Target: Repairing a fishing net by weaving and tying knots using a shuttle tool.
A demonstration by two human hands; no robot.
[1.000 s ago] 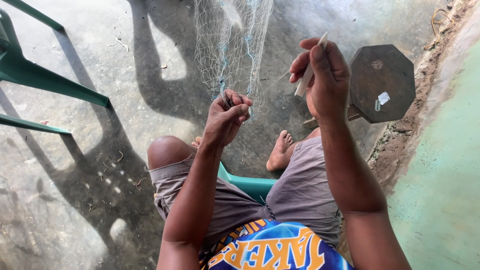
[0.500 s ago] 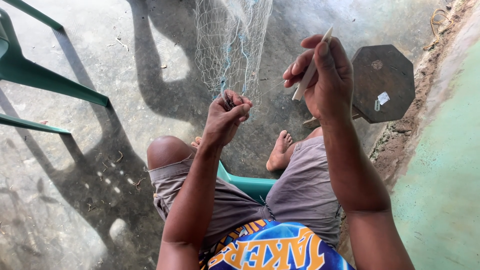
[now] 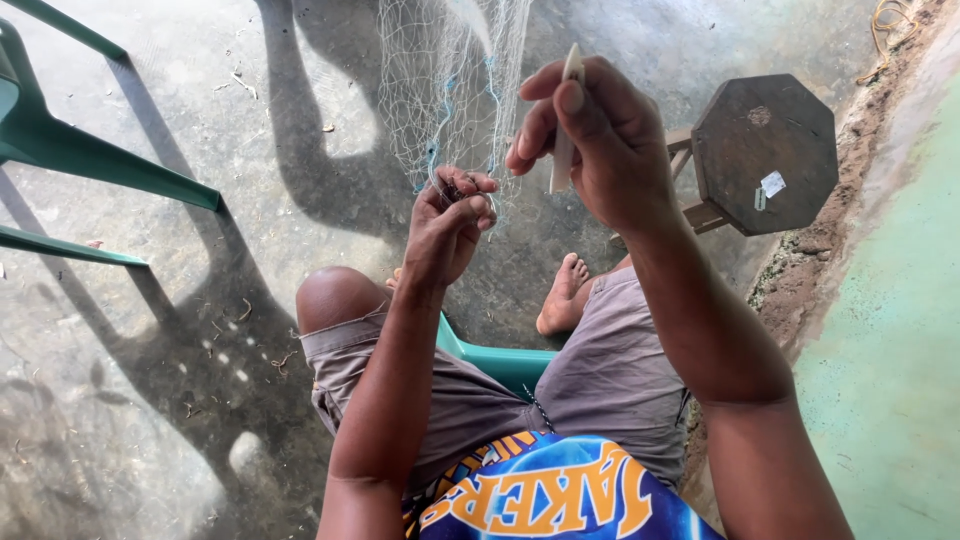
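Net (image 3: 450, 90) hangs ahead over the floor — left hand (image 3: 450, 225) pinches its lower edge, right hand (image 3: 600, 140) grips a pale needle (image 3: 566, 120) raised beside it — mending looks midway, mesh below unfinished.

— What's the net (image 3: 450, 90) made of, from your screen?

— I see thin pale filament mesh with blue strands, faintly glossy. The needle (image 3: 566, 130) looks like smooth, cream plastic or bone; I can't tell which.

— And around it?

— Matt dark wood stool (image 3: 765, 150), smooth green plastic chair (image 3: 90, 160), rough grey concrete floor (image 3: 200, 330), soft grey cloth shorts (image 3: 600, 390).
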